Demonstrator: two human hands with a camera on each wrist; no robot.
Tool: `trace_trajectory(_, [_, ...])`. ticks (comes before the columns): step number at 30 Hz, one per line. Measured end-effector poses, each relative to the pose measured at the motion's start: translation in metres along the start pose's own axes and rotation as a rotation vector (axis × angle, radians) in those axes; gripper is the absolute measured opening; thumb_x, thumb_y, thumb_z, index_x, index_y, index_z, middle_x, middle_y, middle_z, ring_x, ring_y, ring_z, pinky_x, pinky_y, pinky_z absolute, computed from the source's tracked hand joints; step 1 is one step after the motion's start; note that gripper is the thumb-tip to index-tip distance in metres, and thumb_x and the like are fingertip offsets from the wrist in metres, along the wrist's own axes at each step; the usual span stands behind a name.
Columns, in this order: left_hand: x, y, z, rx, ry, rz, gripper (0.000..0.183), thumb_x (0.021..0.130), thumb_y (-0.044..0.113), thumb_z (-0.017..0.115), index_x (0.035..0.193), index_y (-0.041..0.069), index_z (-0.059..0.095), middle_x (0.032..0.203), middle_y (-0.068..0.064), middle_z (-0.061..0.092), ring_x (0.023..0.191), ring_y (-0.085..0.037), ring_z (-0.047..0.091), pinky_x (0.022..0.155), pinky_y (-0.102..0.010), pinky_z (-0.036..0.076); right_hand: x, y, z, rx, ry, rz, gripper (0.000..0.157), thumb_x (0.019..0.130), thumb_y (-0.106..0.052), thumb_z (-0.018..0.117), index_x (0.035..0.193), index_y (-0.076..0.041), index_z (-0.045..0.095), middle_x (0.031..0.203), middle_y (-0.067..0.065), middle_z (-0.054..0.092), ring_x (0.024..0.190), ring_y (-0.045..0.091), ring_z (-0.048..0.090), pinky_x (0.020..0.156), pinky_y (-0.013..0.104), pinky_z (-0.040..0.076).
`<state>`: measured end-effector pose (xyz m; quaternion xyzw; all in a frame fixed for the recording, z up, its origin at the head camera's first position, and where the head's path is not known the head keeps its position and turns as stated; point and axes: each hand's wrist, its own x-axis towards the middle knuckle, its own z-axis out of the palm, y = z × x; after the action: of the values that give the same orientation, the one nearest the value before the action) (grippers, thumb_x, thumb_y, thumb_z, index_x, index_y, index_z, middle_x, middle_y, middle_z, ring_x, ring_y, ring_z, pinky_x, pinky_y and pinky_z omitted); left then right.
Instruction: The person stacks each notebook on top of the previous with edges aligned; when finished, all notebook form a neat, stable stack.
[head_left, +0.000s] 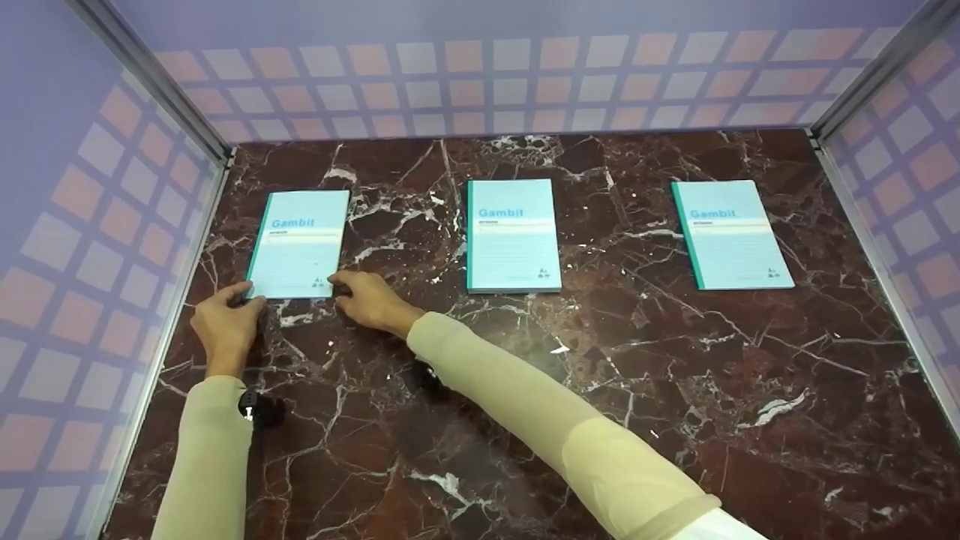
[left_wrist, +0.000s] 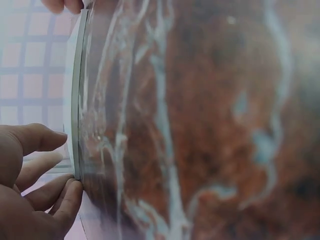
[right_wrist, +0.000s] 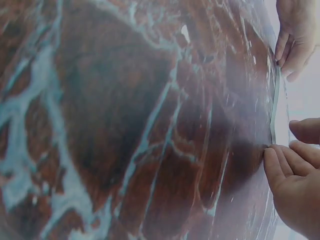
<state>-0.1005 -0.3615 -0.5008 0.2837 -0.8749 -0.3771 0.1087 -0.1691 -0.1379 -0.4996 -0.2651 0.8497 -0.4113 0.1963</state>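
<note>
Head: wall left of held notebook

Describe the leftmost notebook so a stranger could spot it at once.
Find the dark marbled tabletop, then its row of three pale blue notebooks. Take the leftmost notebook, nearest the left wall; it alone has the left hand and right hand at its near corners.

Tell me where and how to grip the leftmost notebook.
Probably best: pinch the leftmost notebook by its two near corners, coming from the person's side, left hand and right hand at one each; it's thin and broad, a short edge facing the person.
</note>
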Motion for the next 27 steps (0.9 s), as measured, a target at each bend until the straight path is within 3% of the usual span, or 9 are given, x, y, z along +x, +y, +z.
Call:
trace_trajectory(7, [0.001, -0.001, -0.002, -0.016, -0.01, -0.04, 0.039, 0.098, 0.015, 0.074, 0.136, 0.004, 0.073, 0.138, -0.019, 0.068, 0.137, -0.038, 0.056, 0.118, -0.049, 0.042, -0.001, 0.0, -0.001, 0.074, -0.003, 0.034, 0.041, 0.107, -0.005, 0.061, 0.148, -0.009, 0.064, 0.144, 0.009, 0.066, 0.13, 0.017, 0.062, 0.104, 0.02, 0.049])
trace_trajectory(11, [0.002, -0.001, -0.005, -0.095, 0.002, -0.123, 0.037, 0.096, 0.016, 0.076, 0.132, 0.008, 0.076, 0.136, -0.012, 0.071, 0.135, -0.027, 0.058, 0.117, -0.036, 0.042, -0.002, 0.002, -0.005, 0.072, 0.001, 0.035, 0.039, 0.107, -0.006, 0.061, 0.147, -0.007, 0.064, 0.142, 0.01, 0.067, 0.124, 0.018, 0.065, 0.1, 0.02, 0.051])
trace_trajectory(14, [0.003, -0.002, -0.008, -0.266, -0.012, -0.203, 0.035, 0.095, 0.01, 0.079, 0.13, 0.008, 0.077, 0.115, -0.001, 0.079, 0.113, -0.013, 0.069, 0.1, -0.023, 0.052, -0.002, 0.005, -0.009, 0.073, 0.006, 0.036, 0.04, 0.107, -0.007, 0.063, 0.147, -0.007, 0.064, 0.141, 0.01, 0.068, 0.123, 0.019, 0.066, 0.1, 0.02, 0.052])
trace_trajectory(18, [0.003, -0.002, -0.01, -0.634, -0.085, -0.279, 0.034, 0.092, -0.003, 0.08, 0.126, 0.0, 0.076, 0.09, 0.006, 0.077, 0.081, -0.007, 0.073, 0.077, -0.018, 0.06, -0.003, 0.01, -0.014, 0.083, 0.033, 0.036, 0.041, 0.105, -0.007, 0.066, 0.146, -0.005, 0.064, 0.138, 0.011, 0.069, 0.123, 0.02, 0.067, 0.101, 0.02, 0.052])
trace_trajectory(20, [0.003, -0.002, -0.011, -0.754, -0.133, -0.3, 0.032, 0.092, -0.006, 0.079, 0.124, -0.001, 0.077, 0.091, 0.004, 0.076, 0.08, -0.008, 0.073, 0.077, -0.019, 0.061, -0.004, 0.012, -0.016, 0.085, 0.052, 0.035, 0.041, 0.104, -0.006, 0.068, 0.145, -0.005, 0.065, 0.138, 0.011, 0.07, 0.123, 0.02, 0.067, 0.102, 0.019, 0.051])
trace_trajectory(24, [0.0, 0.0, -0.014, -0.824, -0.208, -0.295, 0.022, 0.093, -0.005, 0.078, 0.113, 0.003, 0.081, 0.1, 0.001, 0.075, 0.085, -0.01, 0.072, 0.079, -0.02, 0.061, -0.004, 0.018, -0.018, 0.115, 0.087, 0.046, 0.039, 0.103, -0.004, 0.069, 0.141, -0.004, 0.067, 0.135, 0.01, 0.071, 0.12, 0.02, 0.069, 0.1, 0.018, 0.052])
trace_trajectory(27, [-0.001, 0.003, -0.014, -0.929, -0.253, -0.28, 0.016, 0.094, -0.007, 0.077, 0.108, 0.001, 0.081, 0.107, -0.003, 0.073, 0.087, -0.013, 0.072, 0.082, -0.023, 0.062, -0.003, 0.022, -0.021, 0.176, 0.127, 0.074, 0.035, 0.103, -0.003, 0.069, 0.137, -0.003, 0.069, 0.133, 0.01, 0.072, 0.117, 0.02, 0.07, 0.097, 0.019, 0.053])
